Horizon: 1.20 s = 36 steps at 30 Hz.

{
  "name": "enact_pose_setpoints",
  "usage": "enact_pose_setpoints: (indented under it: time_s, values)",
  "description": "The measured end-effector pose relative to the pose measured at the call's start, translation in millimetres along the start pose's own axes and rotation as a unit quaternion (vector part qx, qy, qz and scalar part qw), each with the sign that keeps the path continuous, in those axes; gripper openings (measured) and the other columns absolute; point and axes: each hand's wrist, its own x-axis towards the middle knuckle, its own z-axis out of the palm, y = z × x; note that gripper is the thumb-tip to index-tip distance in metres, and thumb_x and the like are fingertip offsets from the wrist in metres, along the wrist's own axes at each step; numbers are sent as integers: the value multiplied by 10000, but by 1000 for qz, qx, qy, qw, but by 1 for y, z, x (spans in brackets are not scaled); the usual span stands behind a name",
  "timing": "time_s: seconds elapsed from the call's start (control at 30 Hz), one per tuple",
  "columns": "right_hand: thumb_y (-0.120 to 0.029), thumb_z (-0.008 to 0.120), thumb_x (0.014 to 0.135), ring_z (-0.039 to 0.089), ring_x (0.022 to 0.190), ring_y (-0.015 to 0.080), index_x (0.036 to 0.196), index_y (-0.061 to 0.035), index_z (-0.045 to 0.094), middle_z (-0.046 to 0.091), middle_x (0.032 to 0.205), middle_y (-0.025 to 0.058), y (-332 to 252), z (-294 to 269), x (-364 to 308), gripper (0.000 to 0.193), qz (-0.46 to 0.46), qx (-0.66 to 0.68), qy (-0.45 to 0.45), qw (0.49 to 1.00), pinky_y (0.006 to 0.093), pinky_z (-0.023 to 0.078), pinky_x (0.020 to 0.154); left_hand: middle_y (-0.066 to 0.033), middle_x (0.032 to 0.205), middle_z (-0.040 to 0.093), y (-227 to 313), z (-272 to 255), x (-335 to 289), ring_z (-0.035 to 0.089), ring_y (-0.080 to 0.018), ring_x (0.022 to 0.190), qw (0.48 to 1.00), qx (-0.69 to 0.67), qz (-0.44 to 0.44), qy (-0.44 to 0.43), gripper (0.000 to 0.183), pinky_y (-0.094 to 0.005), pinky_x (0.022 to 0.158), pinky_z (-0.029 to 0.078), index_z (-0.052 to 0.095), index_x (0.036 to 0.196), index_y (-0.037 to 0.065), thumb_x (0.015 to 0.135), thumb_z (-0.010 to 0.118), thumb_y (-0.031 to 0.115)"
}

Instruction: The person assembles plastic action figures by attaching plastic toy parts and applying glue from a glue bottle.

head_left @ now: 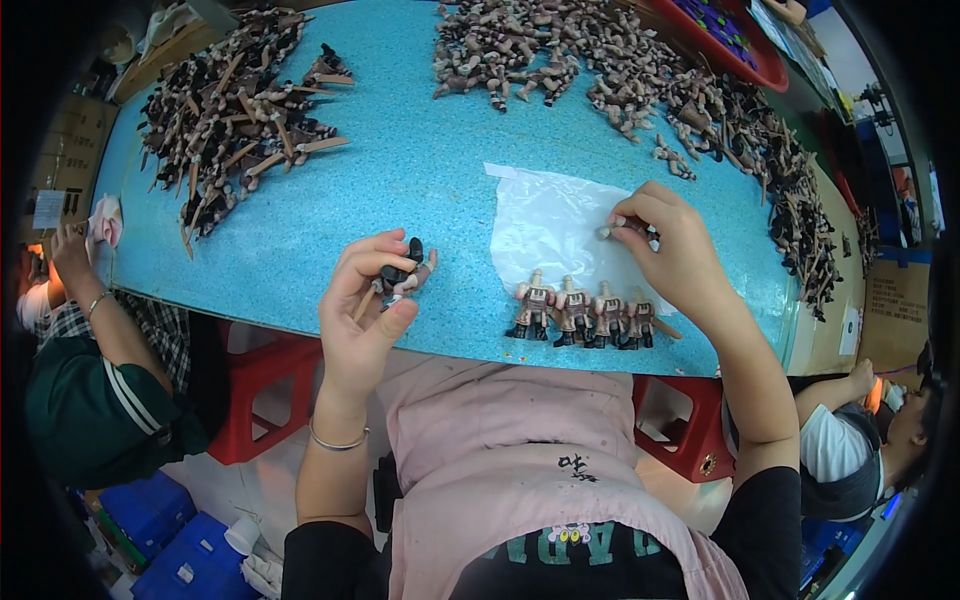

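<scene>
My left hand [362, 305] is closed round a small toy figure [412, 275] with black and pinkish-tan parts, held just above the blue table. A thin tan strip sticks out below the fingers. Over a white plastic sheet [535, 215], my right hand [668, 240] pinches small pale pieces [607, 230]; their exact kind is hard to make out, and the fingers cover part of them. Several toy figures [573, 310] with brown bodies and black boots lie side by side in a row along the sheet's near edge.
A heap of figures with tan strips [225, 125] fills the far left of the table [410, 170]. More figure parts [540, 45] are piled along the back and right. A red basin [775, 70] stands behind them. Co-workers sit at left [110, 390] and right [840, 430].
</scene>
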Motion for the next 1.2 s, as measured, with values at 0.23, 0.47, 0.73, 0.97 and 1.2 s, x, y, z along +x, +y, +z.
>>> enact_pose_setpoints:
  time_s: [0.23, 0.47, 0.73, 0.97, 1.2]
  values:
    - [34, 605, 814, 553, 732, 180, 915, 17, 565, 547, 815, 93, 2, -9, -15, 110, -2, 41, 72, 997, 302, 464, 672, -109, 1110, 544, 6, 12, -2, 491, -254, 1166, 999, 43, -9, 10, 329, -353, 960, 396, 607, 1021, 28, 744, 756, 122]
    - [-10, 539, 910, 537, 772, 92, 988, 17, 540, 557, 887, 35, 15, -16, -54, 83, 107, 300, 71, 945, 231, 436, 658, -124, 1115, 557, 24, -12, 18, 493, -348, 1132, 842, 500, 196, 54, 346, -453, 954, 383, 590, 1012, 40, 704, 737, 100]
    - [-141, 482, 973, 531, 760, 69, 1117, 21, 596, 610, 881, 35, 11, -12, -76, 245, 144, 410, 49, 899, 200, 412, 646, -173, 1234, 514, 31, -14, 7, 432, -358, 1220, 788, 589, 161, 79, 444, -460, 1026, 334, 569, 1154, 32, 732, 700, 68]
    - [-154, 504, 969, 586, 818, 106, 1126, 28, 633, 641, 933, 78, -3, -4, -86, 273, 157, 429, 40, 889, 229, 479, 728, -182, 1243, 511, 29, 68, -3, 471, -359, 1180, 907, 334, 116, -229, 703, -459, 1010, 367, 428, 1335, 27, 698, 721, 81]
    - [-40, 543, 929, 613, 891, 142, 1102, 54, 628, 640, 1001, 115, -18, 2, -97, 215, 132, 461, 31, 877, 260, 494, 799, -168, 1252, 534, 24, 56, -8, 516, -327, 1165, 909, 336, 88, -232, 652, -401, 991, 404, 454, 1311, 20, 706, 690, -39]
